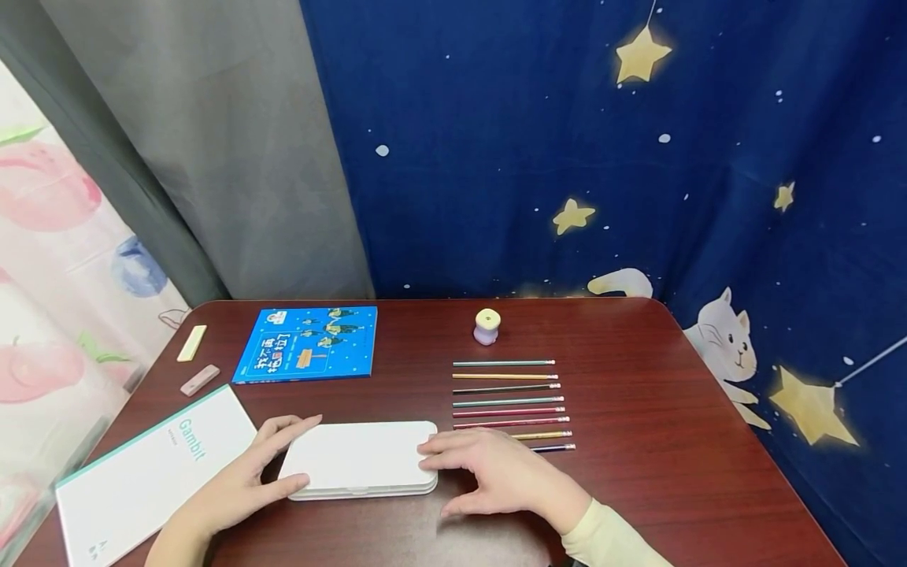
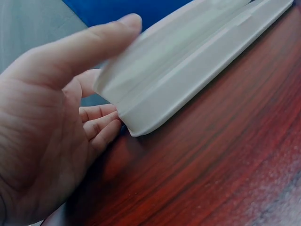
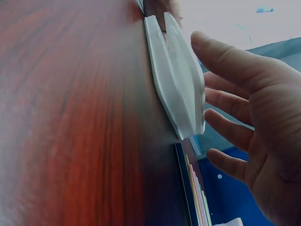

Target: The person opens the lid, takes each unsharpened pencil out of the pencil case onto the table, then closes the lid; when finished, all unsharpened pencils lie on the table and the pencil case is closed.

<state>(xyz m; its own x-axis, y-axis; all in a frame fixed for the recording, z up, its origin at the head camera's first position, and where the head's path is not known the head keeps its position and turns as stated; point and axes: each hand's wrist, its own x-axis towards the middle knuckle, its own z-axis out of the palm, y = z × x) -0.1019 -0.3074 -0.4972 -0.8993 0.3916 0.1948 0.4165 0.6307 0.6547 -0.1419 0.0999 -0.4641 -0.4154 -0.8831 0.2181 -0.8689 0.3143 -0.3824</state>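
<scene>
**Hands at both ends of the white case**

Hands frame a flat white plastic pencil case with rounded corners (image 1: 359, 459), which lies closed near the front edge of the dark red wood-grain table (image 1: 638, 394). The left hand (image 1: 244, 476) has its thumb along the case's near left corner and its fingers reaching over the far left edge; in the left wrist view the thumb (image 2: 94, 42) lies on the lid while the other fingers tuck loosely behind the end, so it grasps the case lightly. The right hand (image 1: 496, 472) rests with relaxed, straight fingers, their tips touching the right end; nothing is clenched.

To handle the case well, I judge both ends should be steadied evenly and the seam found with the fingertips, since the smooth shell could slide on the polished top. The right wrist view shows that seam as a groove running along the case's thin side.

Just left lies a white notebook with green lettering (image 1: 142, 472). Beyond the right hand, a row of thin coloured pencils (image 1: 510, 405) lies parallel; farther back sit a small lilac and yellow sharpener (image 1: 486, 325), a blue picture book (image 1: 308, 344) and two erasers (image 1: 194, 362).
</scene>
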